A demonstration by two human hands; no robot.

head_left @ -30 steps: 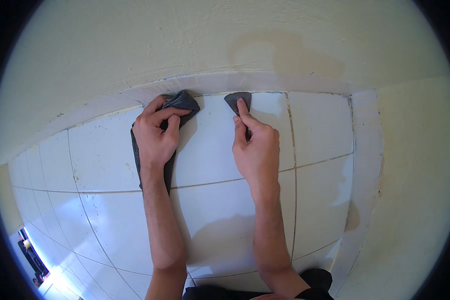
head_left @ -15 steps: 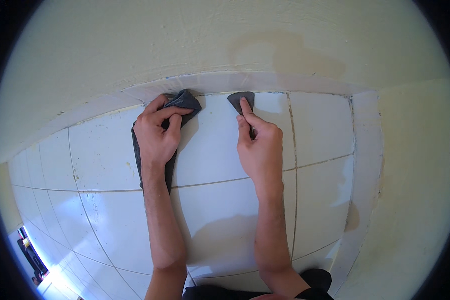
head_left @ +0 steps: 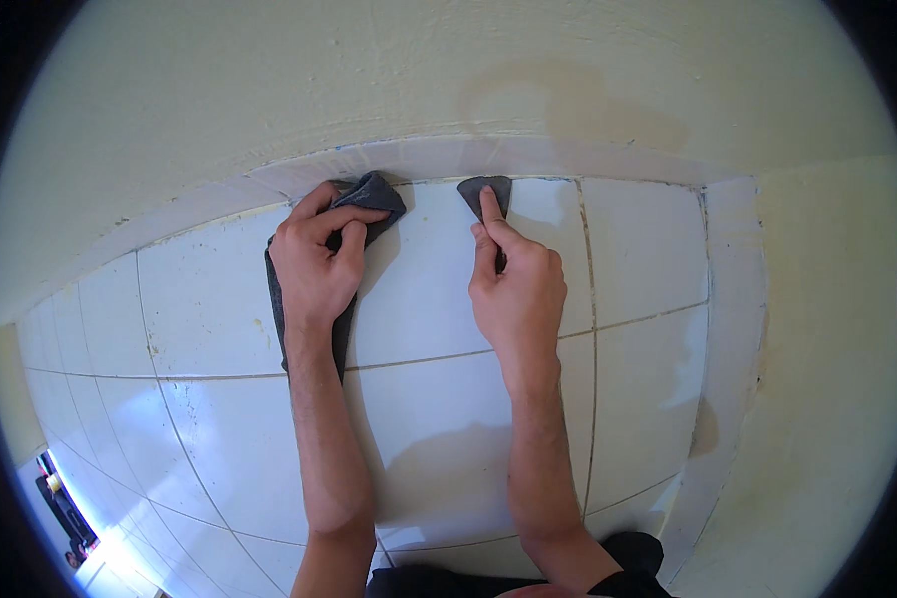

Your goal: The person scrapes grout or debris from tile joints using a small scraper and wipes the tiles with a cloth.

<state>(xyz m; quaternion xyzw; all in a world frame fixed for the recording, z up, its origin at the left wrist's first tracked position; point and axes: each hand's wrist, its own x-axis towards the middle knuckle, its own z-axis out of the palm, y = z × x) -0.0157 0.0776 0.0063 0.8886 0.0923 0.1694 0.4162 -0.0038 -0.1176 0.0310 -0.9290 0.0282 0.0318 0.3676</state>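
My right hand [head_left: 518, 279] grips a small grey scraper [head_left: 475, 191], index finger laid along its fan-shaped blade and thumb beside the handle, most of it hidden in my grasp. The blade is over the white tiled floor [head_left: 429, 299], its wide edge at the seam below the pale skirting [head_left: 439, 157]; whether it touches the skirting I cannot tell. The scraper looks light, stiff and thin-edged, best held close to the blade with a fingertip bearing on it. To its left, my left hand [head_left: 319, 264] is closed over a dark grey cloth [head_left: 379, 189], the folded top near the same seam, the tail under my wrist. The cloth looks soft and limp, easy to bunch in the fingers. Beyond the skirting is a cream wall [head_left: 369, 90]; at far left, dark items [head_left: 65, 513], too small to identify, lie near bright light.
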